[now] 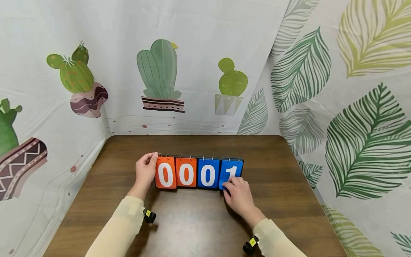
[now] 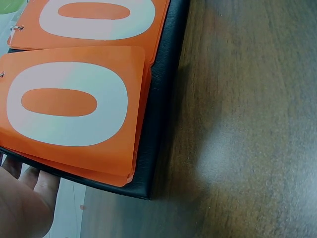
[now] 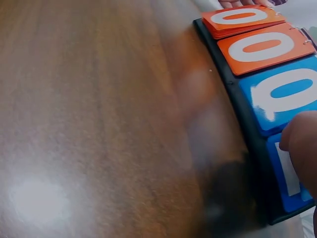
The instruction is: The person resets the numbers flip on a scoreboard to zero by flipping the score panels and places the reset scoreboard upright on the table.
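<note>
A flip scoreboard with a black backing shows two orange cards with 0, a blue card with 0 and a blue card with 1. My left hand grips its left end, thumb near the top corner and fingers behind the backing, as the left wrist view shows. At the other end, my right hand has bent fingers over the lower part of the 1 card. A fingertip covers part of this card in the right wrist view; whether the card is pinched, I cannot tell.
The scoreboard is over a brown wood-grain table. Behind the table hangs a white cloth printed with cacti, and a leaf-printed cloth is on the right. Each sleeve cuff bears a small black wrist camera.
</note>
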Available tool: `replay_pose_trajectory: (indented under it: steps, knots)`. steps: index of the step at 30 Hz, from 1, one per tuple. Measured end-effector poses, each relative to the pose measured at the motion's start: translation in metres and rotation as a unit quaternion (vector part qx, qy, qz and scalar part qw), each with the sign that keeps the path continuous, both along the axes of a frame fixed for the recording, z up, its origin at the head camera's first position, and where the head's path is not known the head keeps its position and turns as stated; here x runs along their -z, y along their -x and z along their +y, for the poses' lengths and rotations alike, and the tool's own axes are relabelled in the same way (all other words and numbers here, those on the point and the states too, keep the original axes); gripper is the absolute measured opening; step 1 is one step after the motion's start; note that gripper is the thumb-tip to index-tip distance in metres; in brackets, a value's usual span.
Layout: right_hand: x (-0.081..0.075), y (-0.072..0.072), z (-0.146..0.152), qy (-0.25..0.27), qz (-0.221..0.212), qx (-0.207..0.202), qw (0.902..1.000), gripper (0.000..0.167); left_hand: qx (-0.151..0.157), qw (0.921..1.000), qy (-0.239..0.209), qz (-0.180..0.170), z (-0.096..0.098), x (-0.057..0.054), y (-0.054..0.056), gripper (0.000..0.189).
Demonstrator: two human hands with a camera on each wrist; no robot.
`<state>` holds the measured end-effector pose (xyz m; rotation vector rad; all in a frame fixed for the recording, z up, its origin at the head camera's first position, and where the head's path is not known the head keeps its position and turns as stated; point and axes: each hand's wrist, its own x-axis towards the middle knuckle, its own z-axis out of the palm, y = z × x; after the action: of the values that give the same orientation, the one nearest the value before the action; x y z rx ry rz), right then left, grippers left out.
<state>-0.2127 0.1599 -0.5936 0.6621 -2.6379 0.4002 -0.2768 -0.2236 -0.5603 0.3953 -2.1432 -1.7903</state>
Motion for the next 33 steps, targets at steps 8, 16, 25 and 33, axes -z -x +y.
replay_pose_trajectory:
  steps: [8, 16, 25, 33]
  knots:
    - [0.010, 0.002, -0.005, -0.015, 0.001, 0.046, 0.9988, 0.026, -0.001, 1.0000, 0.005, 0.004, 0.002, -0.001, -0.002, 0.035]
    - [0.017, 0.003, -0.006, -0.020, -0.003, 0.059, 0.9980, 0.025, -0.005, 0.9999, 0.012, -0.001, 0.002, -0.001, -0.001, 0.033]
    - [0.005, 0.006, -0.004, 0.011, -0.047, 0.044, 0.9978, 0.020, 0.002, 0.9999, 0.004, 0.011, -0.001, 0.003, -0.002, 0.036]
    - [-0.063, 0.043, 0.028, 0.286, -0.116, -0.059, 0.9494, 0.009, -0.002, 1.0000, 0.001, 0.003, -0.001, 0.003, 0.000, 0.034]
